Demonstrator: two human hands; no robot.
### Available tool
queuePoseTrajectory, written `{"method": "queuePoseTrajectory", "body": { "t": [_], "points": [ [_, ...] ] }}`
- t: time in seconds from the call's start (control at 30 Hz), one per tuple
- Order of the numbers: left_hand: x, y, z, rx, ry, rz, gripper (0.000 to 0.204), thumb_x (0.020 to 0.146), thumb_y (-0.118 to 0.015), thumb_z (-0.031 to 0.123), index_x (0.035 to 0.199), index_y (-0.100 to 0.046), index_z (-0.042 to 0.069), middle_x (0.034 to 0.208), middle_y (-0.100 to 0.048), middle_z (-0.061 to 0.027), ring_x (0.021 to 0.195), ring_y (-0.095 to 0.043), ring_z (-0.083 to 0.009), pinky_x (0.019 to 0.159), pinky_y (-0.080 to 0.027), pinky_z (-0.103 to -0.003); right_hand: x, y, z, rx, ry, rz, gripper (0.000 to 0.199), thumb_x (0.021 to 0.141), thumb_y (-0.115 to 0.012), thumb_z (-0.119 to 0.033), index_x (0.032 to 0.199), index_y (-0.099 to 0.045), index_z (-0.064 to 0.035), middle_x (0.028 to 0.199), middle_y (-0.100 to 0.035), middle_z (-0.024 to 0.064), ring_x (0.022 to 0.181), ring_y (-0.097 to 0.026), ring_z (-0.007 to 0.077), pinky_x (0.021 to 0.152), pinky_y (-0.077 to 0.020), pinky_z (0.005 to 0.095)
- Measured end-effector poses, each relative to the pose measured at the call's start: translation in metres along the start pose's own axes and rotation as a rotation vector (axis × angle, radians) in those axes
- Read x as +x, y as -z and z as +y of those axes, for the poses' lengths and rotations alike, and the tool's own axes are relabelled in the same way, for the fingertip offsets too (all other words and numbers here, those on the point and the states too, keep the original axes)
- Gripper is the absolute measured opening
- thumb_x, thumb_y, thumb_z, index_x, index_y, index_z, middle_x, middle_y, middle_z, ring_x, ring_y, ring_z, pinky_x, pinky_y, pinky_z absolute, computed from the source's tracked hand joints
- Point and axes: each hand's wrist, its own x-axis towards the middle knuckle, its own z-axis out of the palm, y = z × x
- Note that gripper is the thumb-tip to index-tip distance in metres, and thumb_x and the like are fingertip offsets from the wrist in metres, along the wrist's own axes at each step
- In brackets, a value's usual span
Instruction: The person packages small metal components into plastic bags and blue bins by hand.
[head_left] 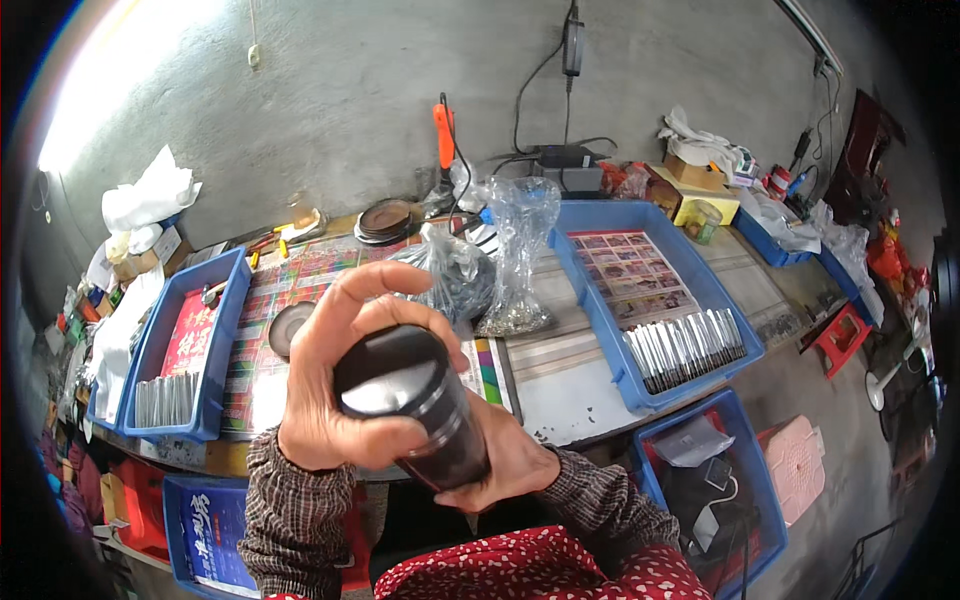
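A dark, glossy lidded flask [445, 440] is held tilted in front of my body, above the near edge of the table. My left hand [318, 405] is curled round its black lid, thumb on the near side and fingers over the far side. Lower down, my right hand [512, 455] grips the body near its base. A shiny ring shows between lid and body. Just beyond my left hand, a round dark dish [291, 330] lies on the patterned table cover [262, 345].
Blue trays stand left [232, 330] and right [640, 400], each with a row of thin upright pieces. Clear plastic bags [520, 260] sit mid-table. An orange-handled tool [444, 135] stands by the wall. Below right, another blue bin [745, 440] holds a cable and small items.
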Motion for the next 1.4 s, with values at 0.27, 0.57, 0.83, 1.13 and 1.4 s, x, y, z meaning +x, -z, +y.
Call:
{"method": "queuePoseTrajectory", "body": {
  "t": [0.27,0.57,0.83,1.13,1.4],
  "points": [
    [-0.007,-0.022,-0.010,0.370,-0.010,0.312,0.065,0.063,-0.073,0.012,0.117,-0.039,-0.001,0.093,-0.060,-0.0107,0.087,-0.058,-0.0143,0.081,-0.046,-0.027,-0.007,-0.009,0.001,-0.153,-0.087,0.242,0.083,0.057,-0.080,-0.024,0.122,-0.035,0.0011,0.100,-0.058,0.0215,0.094,-0.061,0.0353,0.079,-0.0486,0.0390],
    [-0.001,-0.010,-0.017,-0.007,-0.046,-0.108,0.078,0.057,-0.082,0.019,0.117,-0.037,-0.003,0.093,-0.061,-0.0188,0.089,-0.061,-0.0232,0.080,-0.049,-0.033,-0.022,0.003,0.003,-0.006,0.118,0.031,0.088,0.057,-0.082,-0.027,0.124,-0.034,0.0025,0.103,-0.058,0.0204,0.094,-0.061,0.0316,0.083,-0.0467,0.0385],
    [-0.011,-0.039,-0.013,0.311,-0.045,0.306,0.061,0.062,-0.075,0.014,0.108,-0.037,0.002,0.089,-0.056,-0.0135,0.084,-0.056,-0.0172,0.076,-0.048,-0.030,-0.025,-0.011,-0.003,-0.120,-0.031,0.257,0.090,0.059,-0.082,-0.028,0.126,-0.031,0.0040,0.105,-0.056,0.0235,0.093,-0.061,0.0355,0.082,-0.0481,0.0393],
    [-0.006,-0.036,-0.014,0.349,-0.110,0.122,0.069,0.060,-0.081,0.012,0.113,-0.039,-0.004,0.094,-0.056,-0.0164,0.087,-0.058,-0.0198,0.077,-0.048,-0.031,-0.037,0.001,-0.004,-0.160,-0.037,0.296,0.093,0.059,-0.082,-0.029,0.128,-0.029,0.0040,0.109,-0.055,0.0232,0.099,-0.058,0.0372,0.084,-0.0476,0.0418],
    [-0.006,-0.036,-0.016,0.069,0.005,0.011,0.070,0.059,-0.081,0.018,0.109,-0.036,-0.001,0.091,-0.059,-0.0204,0.084,-0.061,-0.0218,0.075,-0.050,-0.032,-0.036,0.003,0.003,-0.033,0.066,0.068,0.090,0.059,-0.082,-0.025,0.127,-0.029,0.0013,0.107,-0.055,0.0202,0.101,-0.058,0.0322,0.087,-0.0448,0.0395]
  ]
}}
